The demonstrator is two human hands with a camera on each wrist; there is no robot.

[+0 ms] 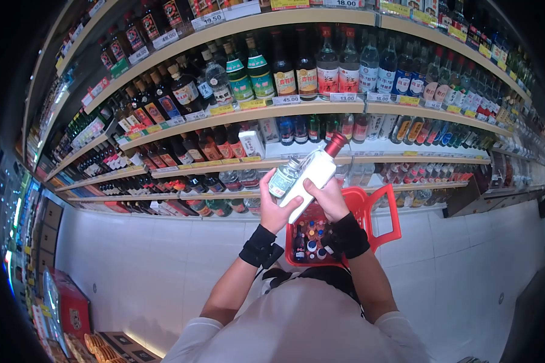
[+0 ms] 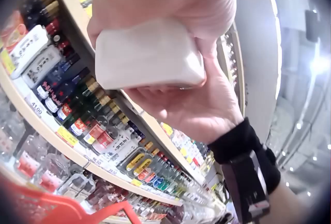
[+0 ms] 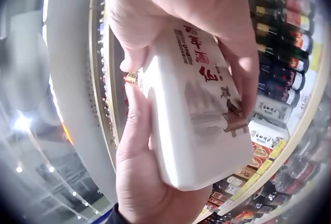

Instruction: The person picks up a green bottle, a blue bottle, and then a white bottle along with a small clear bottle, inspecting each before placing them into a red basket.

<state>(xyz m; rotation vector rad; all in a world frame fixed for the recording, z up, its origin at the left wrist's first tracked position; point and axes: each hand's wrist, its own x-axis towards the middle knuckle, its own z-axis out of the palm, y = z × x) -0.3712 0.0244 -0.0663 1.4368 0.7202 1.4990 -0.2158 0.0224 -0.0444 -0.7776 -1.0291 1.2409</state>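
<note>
Both hands hold a white, flat-sided bottle with a dark red cap, tilted with its cap up and to the right. The left hand grips its lower left side; the right hand has its thumb across the front. Beside it, by the left fingers, is a clear bottle with a pale green label; whether it is gripped too I cannot tell. The left wrist view shows the white bottle's plain base. Red characters and a grey picture mark the bottle in the right wrist view.
A red basket holding several bottles stands below the hands, near the body. Shelves packed with bottles and price tags curve across the front. A dark cabinet is at the right, a red case at the lower left.
</note>
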